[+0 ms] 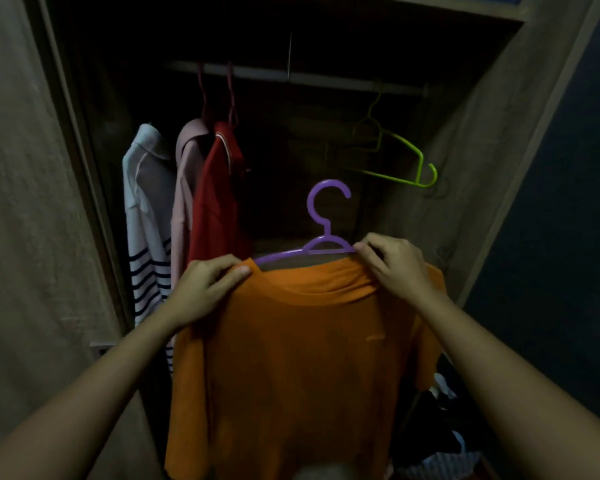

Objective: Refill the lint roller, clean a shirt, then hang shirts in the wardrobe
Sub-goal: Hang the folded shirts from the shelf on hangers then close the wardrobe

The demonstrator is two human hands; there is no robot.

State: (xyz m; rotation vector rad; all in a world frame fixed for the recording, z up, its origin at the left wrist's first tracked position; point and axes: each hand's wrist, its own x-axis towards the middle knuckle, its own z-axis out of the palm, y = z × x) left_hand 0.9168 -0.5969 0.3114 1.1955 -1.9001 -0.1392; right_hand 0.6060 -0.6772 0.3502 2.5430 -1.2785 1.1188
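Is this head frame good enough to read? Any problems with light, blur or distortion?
Head view: dim; the wardrobe interior is almost black, so the rail reads faintly. The orange T-shirt, purple hanger, left hand and right hand are lit and fairly sharp. The green hanger looks soft. Wide-angle distortion slants the wardrobe sides.

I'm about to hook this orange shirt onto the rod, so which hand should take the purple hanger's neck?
Right, probably. The right hand pinches the purple hanger just beside its neck; the left hand grips the orange shirt at its shoulder, farther from the hook.
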